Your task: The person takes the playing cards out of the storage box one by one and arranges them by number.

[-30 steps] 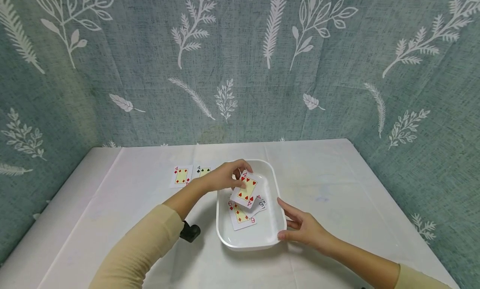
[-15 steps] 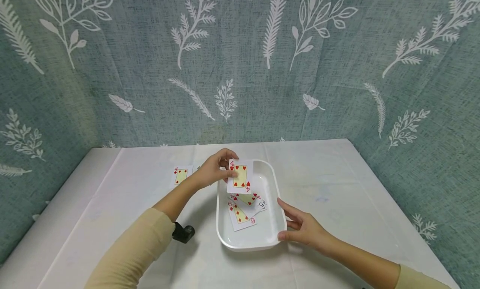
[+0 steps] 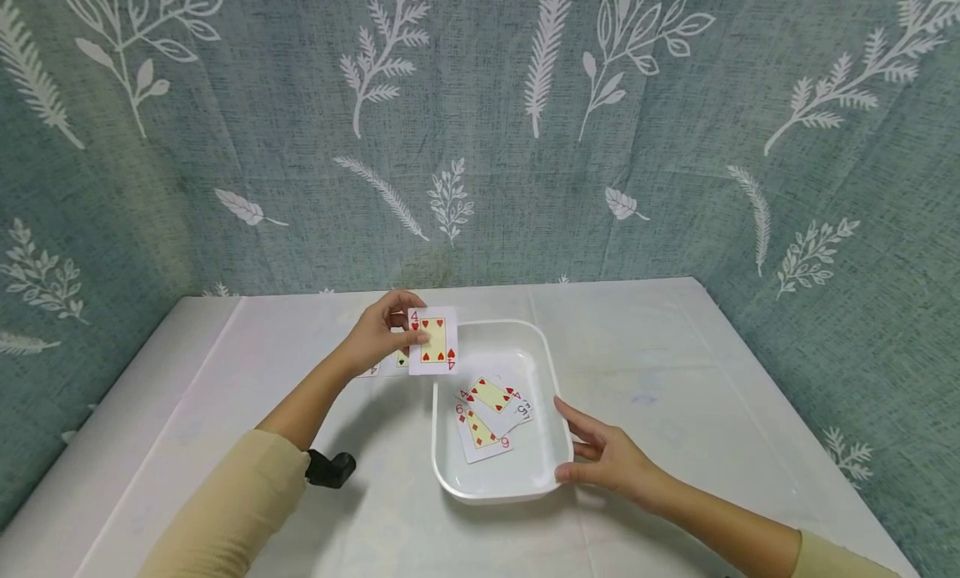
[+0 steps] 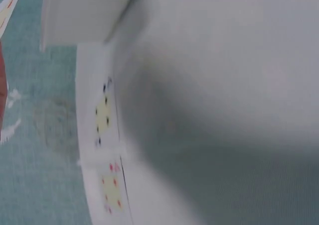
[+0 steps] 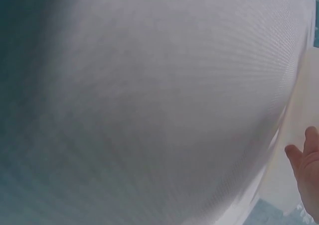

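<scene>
My left hand (image 3: 411, 334) pinches a four of hearts (image 3: 435, 341) and holds it face up above the far left corner of a white tray (image 3: 501, 495). Three cards lie overlapped in the tray: a red four (image 3: 491, 394), a six of diamonds (image 3: 480, 432) and a five (image 3: 523, 409). My right hand (image 3: 588, 449) rests against the tray's right rim with its fingers nearly straight. Two more cards lie on the white table left of the tray, half hidden by my left hand: one with black pips (image 4: 103, 115) and one with red pips (image 4: 110, 187).
The white table (image 3: 675, 378) stands in a corner of teal, leaf-patterned cloth walls (image 3: 525, 144). A black wrist mount (image 3: 330, 468) hangs under my left sleeve. The right wrist view is blurred white cloth, with part of my hand (image 5: 308, 168) at its right edge.
My left hand has lifted the four of hearts out of the tray and carried it up and to the left, over the tray's far left corner. My right hand has stayed on the rim.
</scene>
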The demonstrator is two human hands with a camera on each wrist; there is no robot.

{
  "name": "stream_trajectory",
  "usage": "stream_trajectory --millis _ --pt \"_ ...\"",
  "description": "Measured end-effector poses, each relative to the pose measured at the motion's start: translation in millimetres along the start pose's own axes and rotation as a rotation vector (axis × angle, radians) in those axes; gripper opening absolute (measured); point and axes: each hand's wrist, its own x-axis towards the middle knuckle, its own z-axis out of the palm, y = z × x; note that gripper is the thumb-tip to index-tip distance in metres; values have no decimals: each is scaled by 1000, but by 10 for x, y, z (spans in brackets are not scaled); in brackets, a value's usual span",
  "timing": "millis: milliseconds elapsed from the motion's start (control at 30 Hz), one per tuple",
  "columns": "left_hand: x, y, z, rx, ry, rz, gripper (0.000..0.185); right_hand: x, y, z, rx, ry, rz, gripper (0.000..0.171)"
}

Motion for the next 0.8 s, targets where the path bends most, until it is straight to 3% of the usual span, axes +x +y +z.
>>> stream_trajectory --millis 367,800 --pt "-224 -107 -441 89 89 -16 46 1 -18 -2 -6 -2 1 94" --pt "-475 -328 -772 234 229 -23 44 -2 -1 4 9 0 -2 94"
